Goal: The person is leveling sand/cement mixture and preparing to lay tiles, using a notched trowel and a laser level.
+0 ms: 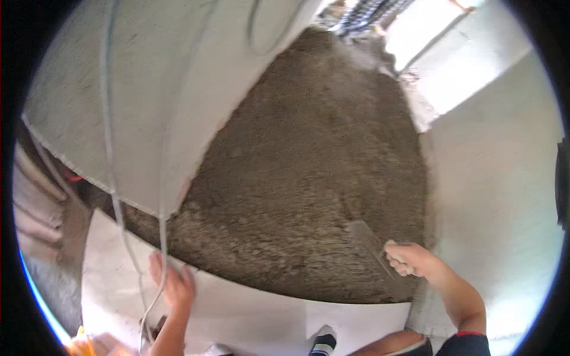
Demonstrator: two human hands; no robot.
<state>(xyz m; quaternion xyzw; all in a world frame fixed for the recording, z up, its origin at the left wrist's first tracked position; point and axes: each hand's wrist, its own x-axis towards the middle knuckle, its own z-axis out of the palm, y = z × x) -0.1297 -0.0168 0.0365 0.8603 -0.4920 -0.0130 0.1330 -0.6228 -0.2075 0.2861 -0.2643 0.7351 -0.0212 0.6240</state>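
My right hand (408,259) is closed around the handle of a trowel (369,242). Its flat metal blade, smeared by motion, is at the lower right of a bed of grey-brown mortar (309,154). Ridges and ripples mark the mortar near the blade. My left hand (173,283), fingers apart, is at the far edge of a glossy white slab (249,296). A pale cable (164,237) runs past its fingers; whether they touch it cannot be made out.
A large pale slab (148,95) borders the mortar on the left, with cables hanging across it. To the right rises a pale wall (493,190). Corrugated tubes (371,15) lie at the far end. My shoe (323,341) shows at the lower edge. Rolled or bagged material (38,202) is at far left.
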